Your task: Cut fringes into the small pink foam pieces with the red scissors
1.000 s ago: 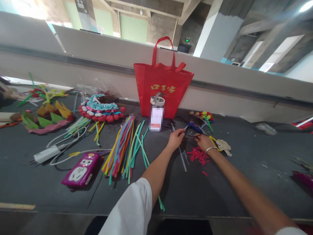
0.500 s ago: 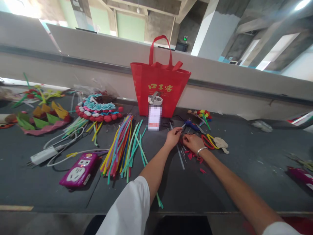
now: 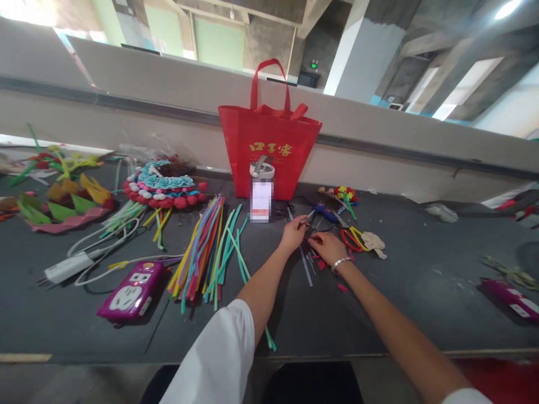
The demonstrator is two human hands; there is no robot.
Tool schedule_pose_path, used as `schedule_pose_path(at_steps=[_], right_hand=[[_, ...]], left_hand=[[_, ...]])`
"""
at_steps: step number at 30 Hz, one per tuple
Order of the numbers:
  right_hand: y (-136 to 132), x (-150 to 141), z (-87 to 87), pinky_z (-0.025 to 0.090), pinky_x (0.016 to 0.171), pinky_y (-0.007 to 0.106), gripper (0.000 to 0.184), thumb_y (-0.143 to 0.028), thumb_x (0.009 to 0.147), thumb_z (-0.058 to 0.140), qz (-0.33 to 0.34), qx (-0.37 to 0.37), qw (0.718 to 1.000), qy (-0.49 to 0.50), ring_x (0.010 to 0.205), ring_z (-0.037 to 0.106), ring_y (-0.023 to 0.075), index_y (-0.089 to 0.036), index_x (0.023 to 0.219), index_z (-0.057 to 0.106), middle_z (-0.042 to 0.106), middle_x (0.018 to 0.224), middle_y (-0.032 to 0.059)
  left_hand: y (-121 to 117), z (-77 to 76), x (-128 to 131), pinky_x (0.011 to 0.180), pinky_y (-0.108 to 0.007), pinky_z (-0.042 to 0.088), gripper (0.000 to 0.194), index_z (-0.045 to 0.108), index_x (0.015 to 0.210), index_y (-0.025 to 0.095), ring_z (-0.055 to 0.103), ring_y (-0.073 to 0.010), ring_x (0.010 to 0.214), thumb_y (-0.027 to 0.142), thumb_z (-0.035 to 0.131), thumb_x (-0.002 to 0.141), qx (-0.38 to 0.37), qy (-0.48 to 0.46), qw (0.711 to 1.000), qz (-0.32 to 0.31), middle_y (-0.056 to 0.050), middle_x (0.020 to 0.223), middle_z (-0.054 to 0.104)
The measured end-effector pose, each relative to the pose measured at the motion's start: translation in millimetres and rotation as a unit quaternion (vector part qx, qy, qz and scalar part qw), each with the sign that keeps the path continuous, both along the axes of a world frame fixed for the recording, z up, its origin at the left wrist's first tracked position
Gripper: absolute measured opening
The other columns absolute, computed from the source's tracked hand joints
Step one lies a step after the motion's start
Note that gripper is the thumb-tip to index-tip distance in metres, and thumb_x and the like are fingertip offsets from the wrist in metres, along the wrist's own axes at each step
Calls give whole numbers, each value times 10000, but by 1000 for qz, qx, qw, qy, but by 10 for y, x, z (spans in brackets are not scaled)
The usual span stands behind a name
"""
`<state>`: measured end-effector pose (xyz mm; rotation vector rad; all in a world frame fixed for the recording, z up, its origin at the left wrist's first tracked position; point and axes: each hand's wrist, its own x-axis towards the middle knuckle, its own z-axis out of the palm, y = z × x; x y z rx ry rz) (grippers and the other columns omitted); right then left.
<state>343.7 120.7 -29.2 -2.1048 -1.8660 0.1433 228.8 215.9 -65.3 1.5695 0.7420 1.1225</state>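
My left hand [image 3: 293, 234] is closed in a pinch near the middle of the table, its fingertips pointing right. Just to its right, my right hand [image 3: 329, 248] is also pinched, its fingertips close to the left ones. Whatever lies between the fingers is too small to make out. Beyond the hands lies a blue glue gun [image 3: 323, 211]. A translucent glue stick [image 3: 307, 269] and thin metal pieces rest below the left fingertips. Red scraps [image 3: 321, 264] are scattered under the right hand. Scissors with red and yellow handles [image 3: 352, 239] lie right of it, beside a beige crumpled piece [image 3: 374, 242].
A red bag [image 3: 269, 134] stands at the back with a blurred phone [image 3: 261, 202] before it. Leftward lie fuzzy coloured stems [image 3: 200, 247], a purple power strip [image 3: 133, 292], a white plug [image 3: 69, 267], a pompom-trimmed headpiece [image 3: 164, 188] and a paper crown [image 3: 67, 207].
The view has shifted slightly, so everything sits a little further left. Both hands stay close together, and the right fingertips have moved slightly nearer the table's red scraps.
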Motion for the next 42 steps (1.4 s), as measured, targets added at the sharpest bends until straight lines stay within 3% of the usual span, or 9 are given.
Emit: schedule_pose_path(at_steps=[5,9,12,16,19,25,33,38,42], right_hand=[[166,-108,-38,545,804,370,295,-357,925,571,-34,-26,999,16,939,632,173,-169,1151,592,626,1131,67],[-144,120,9,533,740,327,239,-365,923,563,-43,3,999,33,788,637,137,-144,977,638,670,924,30],[-445,346,46,510,705,306,267,-392,896,523,-48,40,997,39,725,635,161,-173,846,666,691,803,34],[-607,473,10,486,825,348,314,-384,872,492,-28,84,996,31,917,641,206,-182,1041,662,701,1037,78],[-504,396,-56,443,915,363,349,-363,862,525,6,86,996,16,1042,603,218,-212,1152,646,678,1139,70],[-182,155,-70,400,917,391,216,-363,863,581,21,53,998,-27,1032,566,246,-274,994,728,705,993,64],[-72,215,11,515,819,379,277,-396,918,570,84,-28,996,-11,881,633,160,-144,1016,630,659,1000,42],[-322,408,121,484,844,328,175,-276,887,542,129,-28,991,23,853,636,159,-183,836,681,694,851,22],[-658,603,149,469,902,335,246,-282,886,457,110,6,993,47,923,644,178,-224,881,695,712,941,32]], left_hand=[[-3,17,0,862,-295,520,414,651,1145,182,673,-158,889,35,499,790,15,18,1000,7,-53,977,736],[-5,10,14,891,-300,506,428,640,1167,181,669,-161,907,35,490,794,35,36,999,5,-55,974,736],[-19,9,16,920,-309,490,466,627,1197,197,660,-168,927,37,503,778,56,55,997,-1,-43,983,729],[-52,21,7,909,-327,494,546,589,1261,200,652,-178,873,42,539,741,83,85,993,-16,-49,1004,714],[-75,30,-2,911,-350,495,617,572,1284,195,641,-192,864,51,608,685,103,105,989,-30,-62,1048,698],[-72,24,-9,903,-348,501,758,530,1327,196,624,-207,937,-23,593,604,128,125,982,-54,-81,1120,675],[-21,-14,6,871,-333,510,800,519,1337,184,616,-194,909,-51,540,573,133,123,981,-68,-87,1154,655],[6,-34,7,843,-324,514,794,529,1329,162,613,-181,858,-46,511,563,138,124,980,-76,-91,1124,657],[11,-36,2,828,-310,513,790,546,1315,186,607,-169,832,-36,507,558,142,125,979,-80,-76,1099,659]])
